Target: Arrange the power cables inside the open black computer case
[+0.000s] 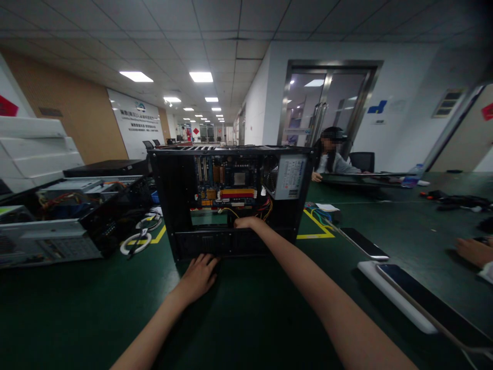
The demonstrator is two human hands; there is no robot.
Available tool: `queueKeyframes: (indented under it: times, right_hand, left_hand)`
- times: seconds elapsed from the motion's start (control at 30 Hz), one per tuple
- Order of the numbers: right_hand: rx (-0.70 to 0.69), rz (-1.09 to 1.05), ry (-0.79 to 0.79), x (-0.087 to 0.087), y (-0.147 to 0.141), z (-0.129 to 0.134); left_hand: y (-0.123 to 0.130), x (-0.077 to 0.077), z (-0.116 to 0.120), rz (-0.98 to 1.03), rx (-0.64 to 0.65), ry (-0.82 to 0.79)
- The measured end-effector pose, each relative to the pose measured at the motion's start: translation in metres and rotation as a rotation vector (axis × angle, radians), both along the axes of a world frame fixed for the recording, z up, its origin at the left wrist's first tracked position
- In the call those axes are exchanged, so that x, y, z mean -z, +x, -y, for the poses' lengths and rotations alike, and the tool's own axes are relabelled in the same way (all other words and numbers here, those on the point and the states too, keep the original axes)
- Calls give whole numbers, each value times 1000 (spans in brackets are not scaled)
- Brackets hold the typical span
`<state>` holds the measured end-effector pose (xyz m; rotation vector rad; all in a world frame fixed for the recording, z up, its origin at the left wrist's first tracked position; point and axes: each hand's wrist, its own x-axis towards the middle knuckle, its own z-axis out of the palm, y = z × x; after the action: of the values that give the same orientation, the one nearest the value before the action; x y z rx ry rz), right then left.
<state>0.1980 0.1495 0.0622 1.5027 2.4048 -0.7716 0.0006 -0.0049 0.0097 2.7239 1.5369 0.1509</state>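
An opened black computer case (200,245) stands on the green table in front of me. Inside it are a motherboard (208,177), with yellow and red memory slots, and a silver power supply (291,177) at the upper right. My right hand (245,222) reaches into the lower middle of the case, close to some thin cables (266,208). Its fingertips are hidden inside, so what they touch cannot be made out. My left hand (198,277) lies with its fingers stretched out at the bottom front edge of the case, holding nothing.
Another opened computer case (50,241) lies to the left, beside coiled white cables (135,243). To the right are phones (364,242) and a white power bank (396,298). One person (335,159) sits across the table; another person's hand (473,252) shows at the right edge.
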Motion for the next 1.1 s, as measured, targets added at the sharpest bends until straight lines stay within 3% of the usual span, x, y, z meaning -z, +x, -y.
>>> queueKeyframes:
  times: [0.17,0.37,0.6,0.87,1.1]
  right_hand:
    - [-11,1,-104,-1,2,1]
    - [-50,40,-117,-6,1,7]
    - [-47,96,-14,-3,1,4]
    - [-123,27,158,6,1,-5]
    - [30,-176,288,3,7,1]
  left_hand:
    - [1,-2,1,-2,-2,3]
    - [1,-3,1,6,7,10]
    - [0,1,-1,23,20,29]
    - [1,-5,2,8,-1,-13]
    - [1,-5,2,13,5,-16]
